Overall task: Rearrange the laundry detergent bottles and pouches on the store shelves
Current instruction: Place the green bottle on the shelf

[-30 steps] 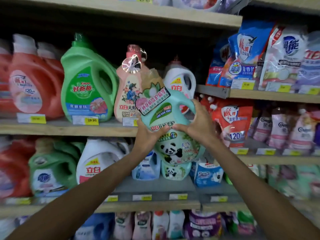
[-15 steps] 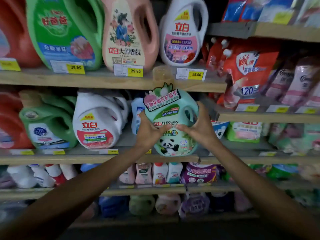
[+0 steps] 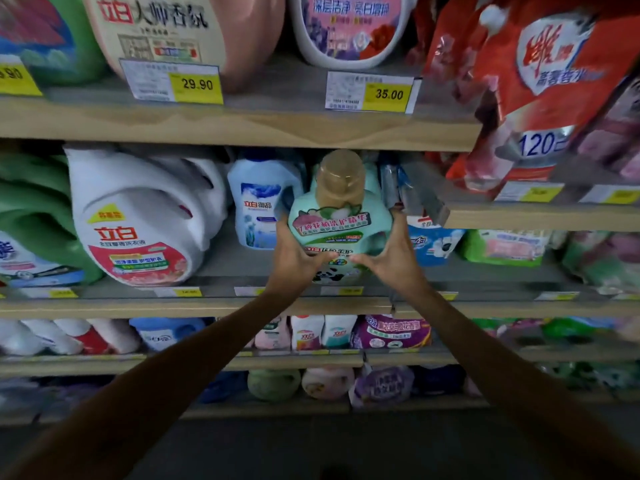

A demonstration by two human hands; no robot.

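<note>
A mint-green detergent bottle (image 3: 337,225) with a tan cap and a panda label stands on the middle shelf (image 3: 214,304), just under the shelf above. My left hand (image 3: 294,258) grips its left side and my right hand (image 3: 391,259) its right side, thumbs meeting across the label. To its left stand a small pale-blue bottle (image 3: 261,202) and a big white jug (image 3: 145,220). A blue-and-white pouch (image 3: 434,242) lies at its right, partly hidden by my right hand.
The upper shelf (image 3: 242,126) carries a pink jug (image 3: 166,32) and a white jug (image 3: 349,29) behind price tags 29.90 and 35.00. Red pouches (image 3: 530,81) hang at the upper right over a stepped shelf (image 3: 540,216). Lower shelves hold several small bottles and a purple pouch (image 3: 394,332).
Both hands carried the mint-green bottle down from in front of the upper shelf and into the middle shelf. The camera dropped and moved closer.
</note>
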